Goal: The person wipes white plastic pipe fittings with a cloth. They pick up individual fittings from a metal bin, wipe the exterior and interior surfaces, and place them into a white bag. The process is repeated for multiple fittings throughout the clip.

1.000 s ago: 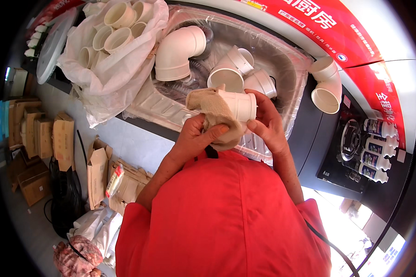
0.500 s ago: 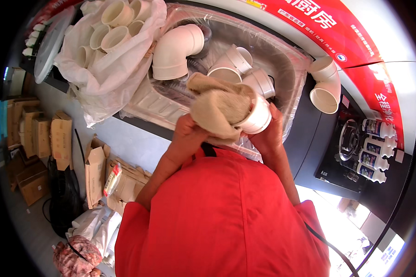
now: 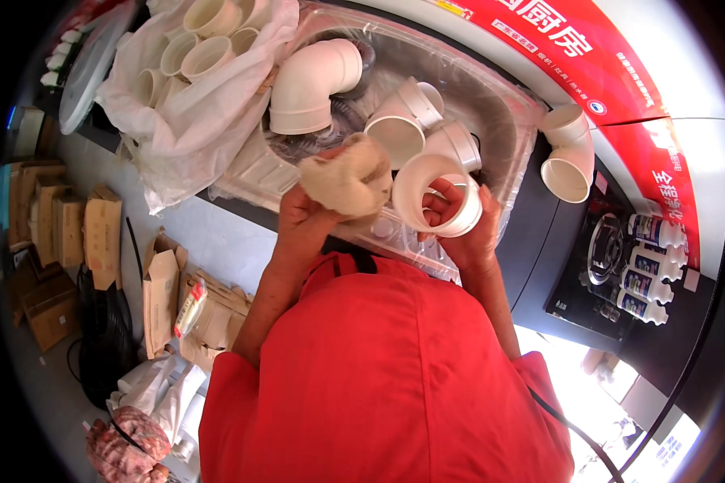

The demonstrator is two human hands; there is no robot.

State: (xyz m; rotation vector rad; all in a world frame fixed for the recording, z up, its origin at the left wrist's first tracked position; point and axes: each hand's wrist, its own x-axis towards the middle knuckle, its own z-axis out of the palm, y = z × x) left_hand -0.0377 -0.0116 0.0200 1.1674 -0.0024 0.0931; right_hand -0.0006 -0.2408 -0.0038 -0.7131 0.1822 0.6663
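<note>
A short white plastic pipe coupling (image 3: 411, 179) is gripped by my right hand (image 3: 477, 228), whose fingers reach inside its ring. Just left of it, my left hand (image 3: 308, 216) clutches a bunched beige cloth (image 3: 348, 179), apart from the coupling. Beyond both hands lies a sink basin (image 3: 491, 97) under clear plastic film. In it rest a large white elbow pipe (image 3: 308, 84), a white pipe fitting (image 3: 399, 129) with an open mouth, and another white fitting (image 3: 453, 145) beside it.
At the far left stands a white plastic sack (image 3: 193, 121) full of pipe fittings. Another elbow (image 3: 566, 153) sits on the dark counter at right, near several white bottles (image 3: 648, 270). Cardboard boxes (image 3: 103, 237) and a black bag (image 3: 105, 346) are on the floor at left.
The cloth has come out of the coupling and moved left with my left hand. My right hand has turned the coupling, so its open ring shows.
</note>
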